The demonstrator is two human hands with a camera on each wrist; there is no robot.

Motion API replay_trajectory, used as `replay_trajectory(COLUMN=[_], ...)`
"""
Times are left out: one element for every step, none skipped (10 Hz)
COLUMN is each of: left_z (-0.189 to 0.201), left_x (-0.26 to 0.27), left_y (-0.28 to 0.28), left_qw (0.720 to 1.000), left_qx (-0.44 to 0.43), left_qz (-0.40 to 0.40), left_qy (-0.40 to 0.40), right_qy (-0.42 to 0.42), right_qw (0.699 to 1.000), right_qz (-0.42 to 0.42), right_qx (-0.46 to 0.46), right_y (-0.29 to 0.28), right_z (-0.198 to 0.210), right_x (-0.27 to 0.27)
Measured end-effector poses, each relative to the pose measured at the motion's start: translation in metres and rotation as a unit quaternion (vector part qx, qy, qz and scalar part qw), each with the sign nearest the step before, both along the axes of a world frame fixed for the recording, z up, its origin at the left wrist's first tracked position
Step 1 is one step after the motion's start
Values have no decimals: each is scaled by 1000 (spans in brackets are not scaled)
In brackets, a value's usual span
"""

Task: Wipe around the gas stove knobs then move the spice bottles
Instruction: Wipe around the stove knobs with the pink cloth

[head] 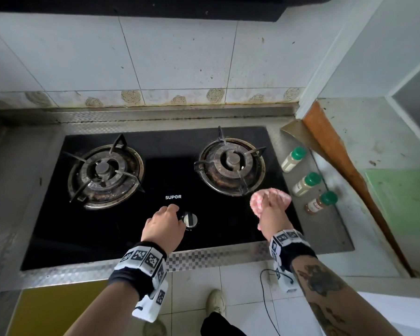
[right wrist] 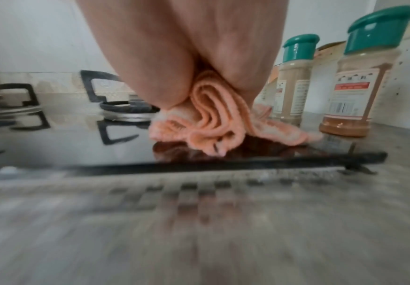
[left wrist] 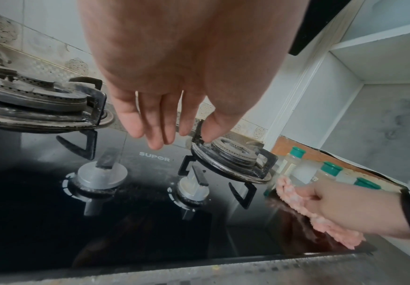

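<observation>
On the black glass stove (head: 131, 238), my left hand (head: 171, 210) hovers over the left knob (left wrist: 101, 175) with its fingers (left wrist: 155, 133) hanging straight and holding nothing. The right knob (head: 190, 219) shows just beside it. My right hand (head: 274, 201) grips a bunched pink cloth (right wrist: 213, 123) and presses it on the glass at the stove's front right corner. Three green-capped spice bottles (head: 292, 159) (head: 306, 184) (head: 320, 202) stand in a row on the steel counter (head: 330, 229) just right of the cloth.
Two sooty burners with pan supports (head: 104, 173) (head: 230, 166) fill the stove's back half. A tiled wall (head: 155, 69) rises behind. A brown board (head: 337, 154) edges the counter to the right of the bottles. The checkered steel front rim (head: 216, 258) meets the floor below.
</observation>
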State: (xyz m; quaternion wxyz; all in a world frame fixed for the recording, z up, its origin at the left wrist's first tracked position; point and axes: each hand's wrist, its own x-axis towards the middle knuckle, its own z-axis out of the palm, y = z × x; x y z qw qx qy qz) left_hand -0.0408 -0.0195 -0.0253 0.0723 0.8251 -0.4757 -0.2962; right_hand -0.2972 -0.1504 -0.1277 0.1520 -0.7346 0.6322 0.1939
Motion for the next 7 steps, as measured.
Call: replay_trajectory(left_z=[-2,-4,-6,-7,-3,-4,-11], left_x=[-5,-7,-5,-2,0,0,1], left_y=[-2,-4,-5,-6,-11,-20,-27], left_qw=[1000,1000,1000,1000,1000,1000,1000], left_qx=[-2,-5,-10,0,6,0,-14], left_qz=[-12,-24,-18,-5,4,-4,-9], left_qy=[3,-3,-5,-3,10,12,7], right_qy=[-2,7,4,6,-5,-39,87], right_qw=[1000,1000,1000,999,998,994,995], right_qz=[-6,-7,-21,-8,-32,-6,4], right_qx=[-12,-11,-18,-49,-50,-105,-42], right_y=[12,-12,-42,-60,-66,-56,-35], right_z=[-3,3,4,5,8,-4,-6], right_x=[-1,3,5,11,14,13,26])
